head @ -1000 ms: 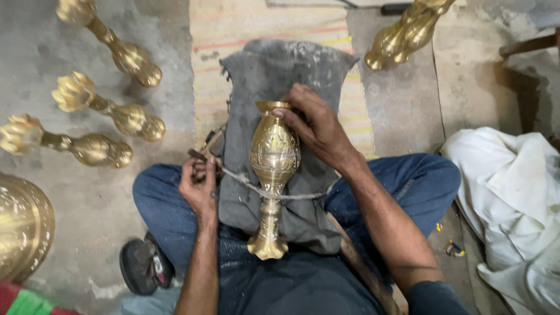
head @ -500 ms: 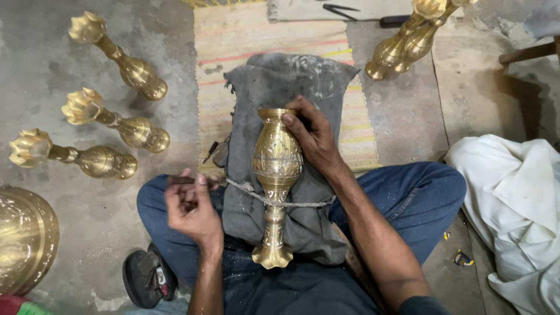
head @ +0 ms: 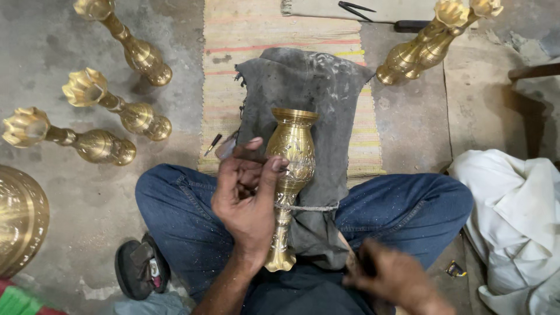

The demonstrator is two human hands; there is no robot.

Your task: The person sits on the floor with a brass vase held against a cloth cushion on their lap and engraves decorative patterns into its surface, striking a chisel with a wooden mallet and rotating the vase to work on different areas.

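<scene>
An engraved brass vase (head: 293,157) lies lengthwise on a dark grey cloth (head: 303,81) spread over my crossed legs in blue jeans (head: 402,204). A thin cord (head: 312,207) runs across the vase's narrow stem. My left hand (head: 248,198) rests against the vase's left side, its fingers curled round a small metal tool (head: 226,149). My right hand (head: 396,280) is low at the right over my lap, blurred by motion and away from the vase. What its fingers hold is unclear.
Three brass vases (head: 93,143) lie on the concrete floor at left, and two more (head: 420,49) lean at top right. A large brass plate (head: 17,219) is at the left edge. A striped mat (head: 280,29), scissors (head: 356,7), a sandal (head: 140,265) and white cloth (head: 513,216) surround me.
My right hand has left the vase's top and dropped to my lap. My left hand has moved right onto the vase. The view has shifted slightly.
</scene>
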